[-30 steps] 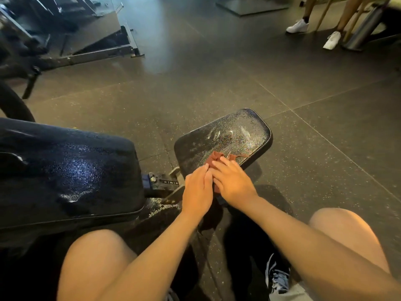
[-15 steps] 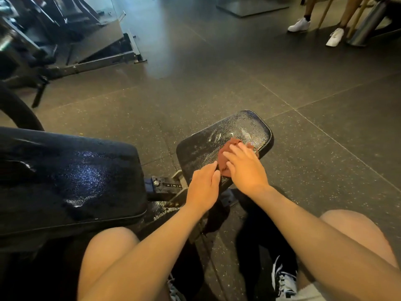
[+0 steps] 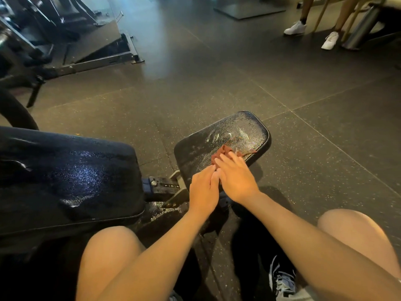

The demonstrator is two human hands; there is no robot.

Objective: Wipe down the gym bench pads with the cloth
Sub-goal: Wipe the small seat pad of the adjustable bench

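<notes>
- The large back pad lay at left, its black surface glistening wet.
- The smaller seat pad sat beside it, streaked with droplets.
- The right hand pressed the cloth with straight fingers.
- The left hand rested alongside on the seat pad's near edge, relaxed, holding nothing.
- The reddish cloth lay bunched on the seat pad.
</notes>
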